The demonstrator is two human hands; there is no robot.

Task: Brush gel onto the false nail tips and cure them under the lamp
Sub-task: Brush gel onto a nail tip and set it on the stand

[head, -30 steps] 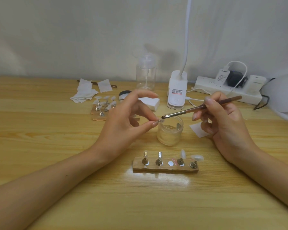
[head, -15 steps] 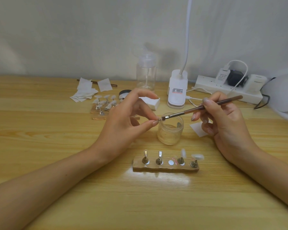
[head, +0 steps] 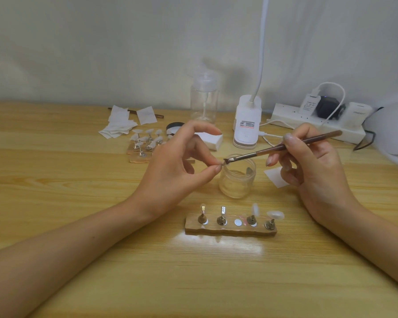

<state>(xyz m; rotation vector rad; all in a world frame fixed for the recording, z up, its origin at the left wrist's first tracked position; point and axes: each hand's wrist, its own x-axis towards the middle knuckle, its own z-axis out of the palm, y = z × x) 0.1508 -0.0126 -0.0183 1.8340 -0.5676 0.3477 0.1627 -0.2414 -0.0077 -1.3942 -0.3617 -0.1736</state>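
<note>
My left hand (head: pixel 172 171) pinches a small false nail tip (head: pixel 219 167) between thumb and fingers, above the rim of a clear glass jar (head: pixel 236 180). My right hand (head: pixel 313 166) holds a brown-handled brush (head: pixel 283 146), whose bristles touch the pinched tip. In front of the jar lies a wooden holder strip (head: pixel 230 228) with several metal pegs; the two right pegs carry nail tips (head: pixel 275 215), the two left pegs show bare clips, and the middle spot has no peg. A white lamp (head: pixel 395 134) is partly visible at the right edge.
Behind my left hand stand more wooden holders with nail tips (head: pixel 145 143), white wipes (head: pixel 122 125), a clear pump bottle (head: pixel 203 99), a white clip-on desk light (head: pixel 247 125) and a power strip (head: pixel 317 125). A white wipe (head: pixel 274 176) lies by the jar.
The brush tip has shifted slightly left along the pinched nail tip. Both hands otherwise stay in place.
</note>
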